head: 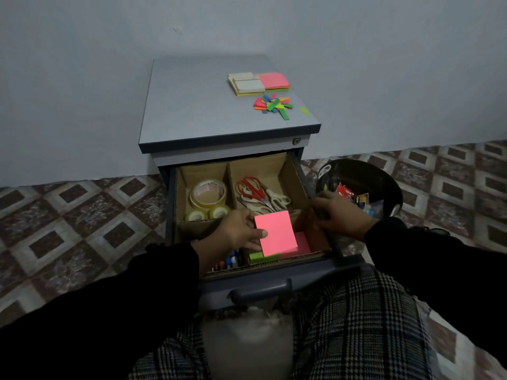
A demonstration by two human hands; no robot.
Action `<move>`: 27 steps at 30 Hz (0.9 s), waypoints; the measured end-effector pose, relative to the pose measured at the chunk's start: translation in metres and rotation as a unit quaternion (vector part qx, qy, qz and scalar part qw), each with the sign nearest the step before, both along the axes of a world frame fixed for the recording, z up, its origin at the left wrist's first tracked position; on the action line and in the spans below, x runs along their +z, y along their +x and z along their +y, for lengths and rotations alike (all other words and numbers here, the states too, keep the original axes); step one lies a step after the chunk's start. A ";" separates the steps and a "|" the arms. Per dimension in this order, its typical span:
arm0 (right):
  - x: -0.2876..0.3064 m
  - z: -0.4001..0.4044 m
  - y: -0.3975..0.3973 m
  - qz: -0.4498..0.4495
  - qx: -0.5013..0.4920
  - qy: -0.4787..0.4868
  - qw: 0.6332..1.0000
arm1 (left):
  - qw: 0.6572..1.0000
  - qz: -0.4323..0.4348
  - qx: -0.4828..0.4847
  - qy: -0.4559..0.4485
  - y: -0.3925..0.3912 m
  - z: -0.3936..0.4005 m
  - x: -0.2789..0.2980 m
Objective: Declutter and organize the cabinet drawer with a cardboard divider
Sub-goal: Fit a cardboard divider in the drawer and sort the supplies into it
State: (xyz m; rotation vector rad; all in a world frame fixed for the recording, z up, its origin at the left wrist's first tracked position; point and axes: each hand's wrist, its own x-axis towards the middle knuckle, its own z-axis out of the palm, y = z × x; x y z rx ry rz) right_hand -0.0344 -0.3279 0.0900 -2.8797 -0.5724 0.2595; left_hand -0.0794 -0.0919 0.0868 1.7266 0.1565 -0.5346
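Patterned floor tiles point(82, 204) and a plain wall, with a small grey cabinet point(192, 105) pushed against it. Its top drawer point(260, 281) is pulled right out toward the person's lap, so there's not much room at the front edge.

Left hand point(241, 231) is gripping a pink sticky-note pad point(275, 233), thumb on top, tilted over the front right compartment where a second pink pad point(301, 242) and a green pad point(263, 257) already lie. Right hand point(340, 215) has its fingers curled on the right wall of the cardboard divider point(295, 176).

Back left section holds tape rolls point(208, 198), back right has scissors point(255, 190), front left has pens point(230, 261).

More note pads point(258, 82) and loose coloured tabs point(273, 104) sit on the worktop. A black bin point(359, 187) with scraps stands just right of the cabinet.
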 end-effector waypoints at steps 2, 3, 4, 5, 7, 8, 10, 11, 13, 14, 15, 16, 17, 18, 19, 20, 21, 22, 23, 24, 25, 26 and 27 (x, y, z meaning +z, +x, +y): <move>-0.005 -0.010 0.001 0.024 0.002 0.005 1.000 | 1.000 0.002 -0.001 0.012 -0.001 -0.013 -0.005; -0.008 -0.014 0.002 0.045 0.001 0.009 0.999 | 1.000 0.004 -0.001 0.016 -0.001 -0.020 -0.007; -0.011 -0.017 0.002 0.065 0.003 0.009 0.998 | 1.000 0.006 0.001 0.020 -0.001 -0.025 -0.010; -0.015 -0.019 0.002 0.084 0.006 0.008 0.996 | 1.000 0.010 0.004 0.023 0.000 -0.030 -0.012; -0.021 -0.023 0.003 0.104 0.016 0.013 0.994 | 0.999 0.022 0.010 0.030 0.004 -0.038 -0.017; -0.023 -0.024 0.003 0.108 0.020 0.016 0.994 | 0.999 0.030 0.011 0.033 0.006 -0.042 -0.019; -0.024 -0.026 0.004 0.108 0.028 0.016 0.994 | 0.998 0.041 0.014 0.035 0.008 -0.047 -0.024; -0.025 -0.026 0.004 0.109 0.031 0.018 0.993 | 0.998 0.048 0.019 0.034 0.010 -0.049 -0.027; -0.025 -0.027 0.004 0.113 0.034 0.027 0.993 | 0.997 0.062 0.029 0.030 0.010 -0.054 -0.033; -0.025 -0.027 0.003 0.114 0.035 0.031 0.992 | 0.997 0.067 0.033 0.026 0.011 -0.056 -0.036; -0.026 -0.027 0.003 0.114 0.035 0.035 0.992 | 0.997 0.071 0.036 0.023 0.011 -0.057 -0.039; -0.026 -0.027 0.003 0.113 0.036 0.037 0.992 | 0.996 0.074 0.039 0.021 0.011 -0.059 -0.044; -0.027 -0.027 0.003 0.112 0.038 0.041 0.992 | 0.996 0.078 0.042 0.018 0.012 -0.059 -0.047; -0.027 -0.027 0.003 0.111 0.039 0.045 0.992 | 0.996 0.080 0.046 0.019 0.012 -0.060 -0.051; -0.028 -0.028 0.003 0.113 0.039 0.050 0.992 | 0.995 0.081 0.047 0.023 0.013 -0.062 -0.055; -0.029 -0.028 0.003 0.116 0.040 0.054 0.991 | 0.995 0.078 0.045 0.032 0.015 -0.062 -0.060; -0.030 -0.028 0.004 0.118 0.041 0.057 0.991 | 0.995 0.073 0.044 0.046 0.017 -0.063 -0.064; -0.030 -0.029 0.004 0.118 0.040 0.060 0.990 | 0.995 0.066 0.038 0.064 0.019 -0.064 -0.068; -0.031 -0.029 0.004 0.118 0.039 0.063 0.990 | 0.994 0.048 0.028 0.092 0.021 -0.065 -0.069; -0.032 -0.029 0.004 0.119 0.039 0.065 0.990 | 0.990 0.017 0.009 0.139 0.022 -0.065 -0.071; -0.033 -0.029 0.005 0.119 0.039 0.068 0.990 | 0.980 -0.015 -0.021 0.196 0.024 -0.065 -0.071; -0.033 -0.029 0.005 0.118 0.039 0.070 0.990 | 0.965 -0.049 -0.057 0.252 0.024 -0.064 -0.069; -0.034 -0.029 0.006 0.118 0.039 0.073 0.990 | 0.948 -0.084 -0.087 0.294 0.024 -0.063 -0.069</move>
